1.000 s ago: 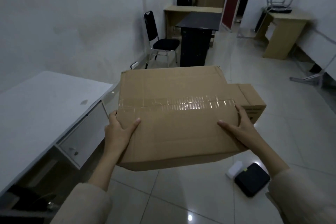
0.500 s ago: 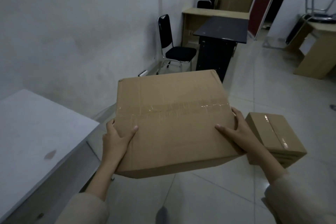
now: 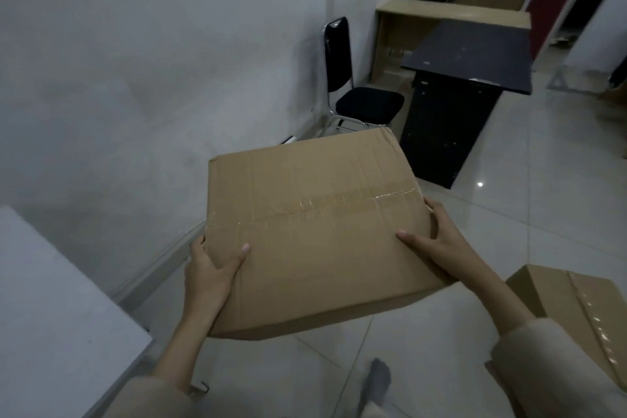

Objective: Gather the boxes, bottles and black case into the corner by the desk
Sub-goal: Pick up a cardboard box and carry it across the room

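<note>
No readable print or labels anywhere. Large cardboard box point(image 3: 312, 231): plain brown, creased, top seam closed with clear tape, contents not visible. Held in the air over the tiled floor point(image 3: 509, 231), between the white table point(image 3: 51, 299) and a second taped box point(image 3: 583, 312) on the floor at right. Left hand point(image 3: 212, 270) and right hand point(image 3: 437, 241) both grip its near corners, thumbs on top.

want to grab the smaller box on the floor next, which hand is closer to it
Right. The right hand grips the carried box's right edge, just up-left of the smaller box. The left hand holds the far left edge.
</note>
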Tool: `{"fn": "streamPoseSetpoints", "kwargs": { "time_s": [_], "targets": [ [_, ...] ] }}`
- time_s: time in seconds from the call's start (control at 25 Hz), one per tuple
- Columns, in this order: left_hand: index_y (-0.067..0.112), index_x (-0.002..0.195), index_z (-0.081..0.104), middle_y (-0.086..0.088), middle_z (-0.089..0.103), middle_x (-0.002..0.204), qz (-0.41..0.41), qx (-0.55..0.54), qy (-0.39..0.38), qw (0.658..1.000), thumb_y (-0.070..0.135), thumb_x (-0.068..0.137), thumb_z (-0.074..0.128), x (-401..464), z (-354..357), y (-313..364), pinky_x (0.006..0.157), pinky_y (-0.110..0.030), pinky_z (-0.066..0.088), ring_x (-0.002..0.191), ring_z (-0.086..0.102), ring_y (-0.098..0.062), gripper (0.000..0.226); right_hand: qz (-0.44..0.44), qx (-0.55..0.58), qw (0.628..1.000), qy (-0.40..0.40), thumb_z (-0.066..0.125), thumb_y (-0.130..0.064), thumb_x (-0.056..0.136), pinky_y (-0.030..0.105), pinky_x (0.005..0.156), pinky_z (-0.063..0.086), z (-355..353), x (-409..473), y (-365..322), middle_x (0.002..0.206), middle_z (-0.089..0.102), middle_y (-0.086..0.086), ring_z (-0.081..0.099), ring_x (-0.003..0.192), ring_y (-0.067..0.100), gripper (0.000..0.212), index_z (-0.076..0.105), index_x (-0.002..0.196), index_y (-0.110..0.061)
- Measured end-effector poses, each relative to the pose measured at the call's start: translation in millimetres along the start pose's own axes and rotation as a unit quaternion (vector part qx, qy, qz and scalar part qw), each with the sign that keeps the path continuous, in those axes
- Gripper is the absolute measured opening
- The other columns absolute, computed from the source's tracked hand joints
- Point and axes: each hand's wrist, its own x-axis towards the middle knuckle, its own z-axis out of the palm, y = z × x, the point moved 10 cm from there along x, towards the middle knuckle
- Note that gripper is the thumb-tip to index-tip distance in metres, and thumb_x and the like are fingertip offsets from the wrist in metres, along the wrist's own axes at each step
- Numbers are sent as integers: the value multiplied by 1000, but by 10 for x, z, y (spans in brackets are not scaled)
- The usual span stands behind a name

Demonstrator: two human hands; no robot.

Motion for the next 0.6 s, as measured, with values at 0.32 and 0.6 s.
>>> {"fn": "streamPoseSetpoints", "kwargs": {
  "time_s": [0.32, 0.6],
  "targets": [
    [10, 134, 37, -14, 54, 132, -99, -20, 127, 987, 35, 74, 73, 1086, 246, -347, 93, -40, 45, 113, 56, -30, 74, -54, -31, 983, -173, 69, -29, 79, 23, 76, 38, 710, 2175, -452, 123, 33, -9, 42, 105, 10, 80, 20, 142, -26],
    [9, 140, 26, -15, 46, 138, -229, -41, 241, 942, 25, 78, 70, 1465, -154, -1009, 100, -42, 42, 121, 49, -31, 77, -75, -16, 938, -338, 70, -10, 79, 14, 76, 39, 2160, 3393, -980, 121, 40, -8, 42, 111, 11, 69, 32, 136, -19]
  ]
}}
